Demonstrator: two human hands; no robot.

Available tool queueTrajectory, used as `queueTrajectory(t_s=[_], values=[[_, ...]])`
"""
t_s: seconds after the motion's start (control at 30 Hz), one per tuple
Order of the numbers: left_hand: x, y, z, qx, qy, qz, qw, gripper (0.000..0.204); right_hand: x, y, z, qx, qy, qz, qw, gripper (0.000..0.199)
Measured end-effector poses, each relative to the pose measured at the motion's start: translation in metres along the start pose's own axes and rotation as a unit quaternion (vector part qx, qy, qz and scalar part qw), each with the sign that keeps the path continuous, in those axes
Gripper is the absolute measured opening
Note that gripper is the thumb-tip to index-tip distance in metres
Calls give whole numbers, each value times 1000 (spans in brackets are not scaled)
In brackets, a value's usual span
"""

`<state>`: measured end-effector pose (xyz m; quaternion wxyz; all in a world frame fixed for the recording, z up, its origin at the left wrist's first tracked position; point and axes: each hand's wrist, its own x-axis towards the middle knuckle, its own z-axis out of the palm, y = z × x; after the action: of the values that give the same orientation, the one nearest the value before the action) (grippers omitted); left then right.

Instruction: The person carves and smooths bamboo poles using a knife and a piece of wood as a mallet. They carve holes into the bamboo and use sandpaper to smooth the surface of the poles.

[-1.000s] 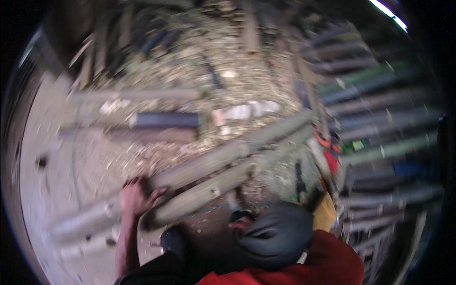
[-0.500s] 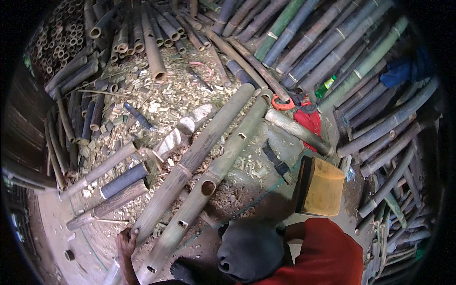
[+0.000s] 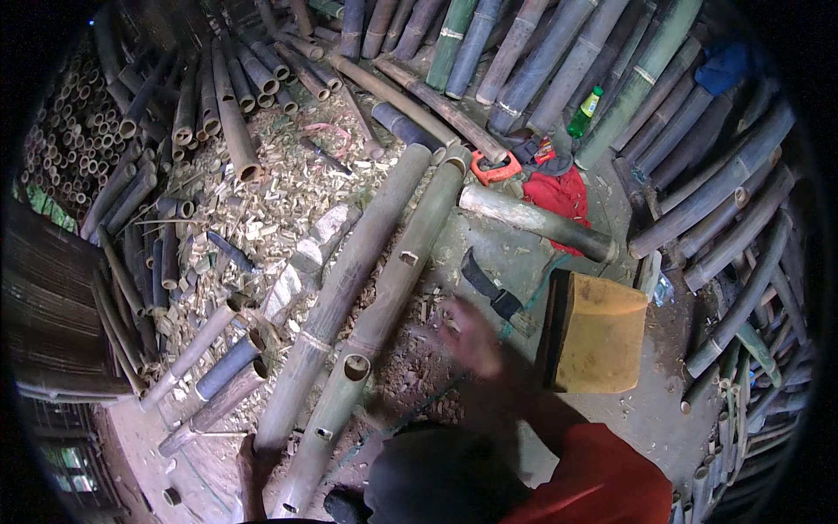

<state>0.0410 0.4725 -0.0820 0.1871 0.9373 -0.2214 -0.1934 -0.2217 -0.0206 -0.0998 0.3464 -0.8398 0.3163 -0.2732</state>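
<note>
Holding hands [image 3: 249,461] [image 3: 476,339] apart, left at bamboo pole [image 3: 325,307], right outstretched

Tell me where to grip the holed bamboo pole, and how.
Probably best over the holed bamboo pole between its round hole and upper square hole, from the right: that stretch is rounded and uncut; the plain bamboo pole crowds its left.

Showing smooth, matt bamboo on the grey-brown pole [image 3: 358,262]; gleaming on the green bottle [image 3: 579,123], probably glossy plastic.
</note>
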Motion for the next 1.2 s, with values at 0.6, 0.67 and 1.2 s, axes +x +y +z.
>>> queueTrajectory(t_s=[0.6, 0.67, 1.2], values=[[22, -13, 15, -240, -179, -92, 950, 54, 353, 200, -90, -39, 36, 109, 993, 35], [-10, -20, -17, -224, -156, -140, 952, 53, 350, 151, -23, 119, -82, 244, 959, 31], [-10, -3, 1, -171, -128, -127, 969, 82, 360, 177, -27, -19, -105, 11, 994, 28]])
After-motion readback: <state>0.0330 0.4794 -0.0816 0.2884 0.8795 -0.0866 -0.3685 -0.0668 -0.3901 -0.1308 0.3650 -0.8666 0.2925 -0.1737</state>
